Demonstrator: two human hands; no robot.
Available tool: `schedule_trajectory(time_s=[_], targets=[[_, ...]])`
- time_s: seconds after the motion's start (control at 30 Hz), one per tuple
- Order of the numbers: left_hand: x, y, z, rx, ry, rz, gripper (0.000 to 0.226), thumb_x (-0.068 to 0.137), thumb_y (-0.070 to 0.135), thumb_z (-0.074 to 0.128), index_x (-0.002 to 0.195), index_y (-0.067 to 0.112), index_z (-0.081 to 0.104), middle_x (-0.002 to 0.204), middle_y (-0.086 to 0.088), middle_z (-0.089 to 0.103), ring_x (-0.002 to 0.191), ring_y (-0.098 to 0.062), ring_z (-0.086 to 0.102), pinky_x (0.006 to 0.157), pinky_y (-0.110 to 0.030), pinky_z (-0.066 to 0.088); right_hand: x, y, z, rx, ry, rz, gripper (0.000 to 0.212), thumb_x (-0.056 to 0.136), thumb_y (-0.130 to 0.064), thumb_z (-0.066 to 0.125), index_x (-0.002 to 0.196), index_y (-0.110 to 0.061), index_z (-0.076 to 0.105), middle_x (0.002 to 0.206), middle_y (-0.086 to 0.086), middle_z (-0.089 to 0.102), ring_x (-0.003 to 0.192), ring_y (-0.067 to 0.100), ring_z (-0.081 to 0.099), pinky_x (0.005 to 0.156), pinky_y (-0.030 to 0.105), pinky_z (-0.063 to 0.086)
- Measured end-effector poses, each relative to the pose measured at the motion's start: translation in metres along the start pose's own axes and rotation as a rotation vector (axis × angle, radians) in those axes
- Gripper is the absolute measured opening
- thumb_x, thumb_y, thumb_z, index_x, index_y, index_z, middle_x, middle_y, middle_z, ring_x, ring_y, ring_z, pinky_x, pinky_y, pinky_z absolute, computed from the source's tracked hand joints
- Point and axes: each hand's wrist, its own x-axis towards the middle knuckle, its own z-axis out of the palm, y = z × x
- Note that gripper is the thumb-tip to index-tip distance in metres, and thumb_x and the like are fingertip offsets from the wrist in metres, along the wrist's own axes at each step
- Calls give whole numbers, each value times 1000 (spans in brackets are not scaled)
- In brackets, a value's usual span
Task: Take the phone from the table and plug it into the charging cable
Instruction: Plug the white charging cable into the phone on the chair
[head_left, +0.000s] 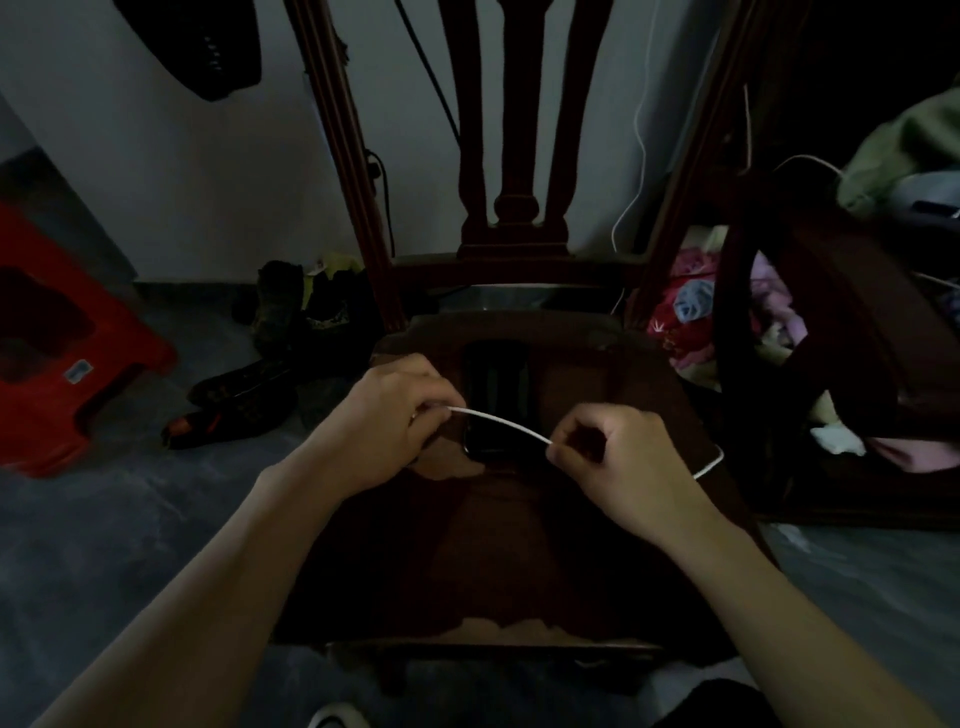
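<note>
A dark phone (496, 400) lies flat on the worn seat of a dark wooden chair (545, 545), screen up, its near end partly behind the cable. A thin white charging cable (498, 422) stretches between my two hands just above the phone's near end. My left hand (387, 421) pinches one end of it; the plug is hidden in my fingers. My right hand (613, 462) pinches the cable further along, and the rest loops out behind that hand to the right (709, 465) and runs off the seat.
The chair back (519, 182) rises right behind the phone. A red plastic stool (57, 358) stands on the grey floor at left, with dark shoes (249, 395) beside the chair. A second dark chair (831, 364) piled with clothes crowds the right side.
</note>
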Motion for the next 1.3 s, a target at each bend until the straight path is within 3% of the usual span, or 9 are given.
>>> schedule_trajectory(time_s=[0.1,0.3,0.5,0.6,0.7,0.9,1.07,1.17,1.3], targets=[[9,17,8,-4,-60,45,18,92,18,60,99,27,75,99,16,49,88,-1,53,74,-17,43,2,-7,1,25,-18,-16,5,85,-32,72,88,-27,73,77,-7,72,67,6,66,62,22,52],[14,37,19,-123,-28,66,23,84,15,71,102,27,67,95,13,57,86,-3,58,75,-24,52,13,-24,5,74,27,-34,9,87,-26,72,92,-20,76,85,-8,73,77,2,66,67,14,49],[21,36,19,-245,-58,85,35,73,15,82,99,25,60,84,9,67,80,-5,64,70,-22,53,9,-24,9,276,-71,178,7,89,-20,70,84,-16,73,64,6,70,45,12,66,46,19,52],[25,32,26,-224,-159,90,33,75,14,81,98,26,61,80,9,69,79,-4,65,70,-20,51,9,-20,10,187,-158,269,11,89,-22,69,82,-15,74,71,8,73,61,20,72,55,26,58],[28,27,35,-216,-231,150,29,77,9,76,96,25,62,78,9,67,75,-3,65,66,-17,50,4,-16,18,56,-206,268,13,89,-26,68,83,-16,75,78,3,71,72,15,69,56,20,47],[43,9,31,56,-213,293,23,87,20,66,106,32,63,103,19,58,100,2,49,86,-23,42,-12,-9,29,-16,-33,278,17,93,-16,61,90,-10,76,87,6,72,72,11,63,57,17,42],[62,4,27,512,-417,400,83,77,11,67,146,39,29,156,6,24,142,-17,12,109,-39,22,-21,-12,41,-33,41,347,11,92,-15,59,86,-12,67,85,5,70,77,19,64,70,34,52],[70,7,29,671,-477,506,95,73,22,75,147,43,19,159,4,14,144,-21,6,111,-43,21,-23,-17,46,-76,78,337,8,93,-18,60,88,-14,65,89,5,70,78,19,67,72,39,56],[77,9,33,715,-495,618,86,70,32,78,141,44,30,157,7,23,143,-23,10,111,-46,24,-24,-21,52,-200,111,331,10,94,-26,59,96,-19,66,92,2,71,80,20,68,78,45,55]])
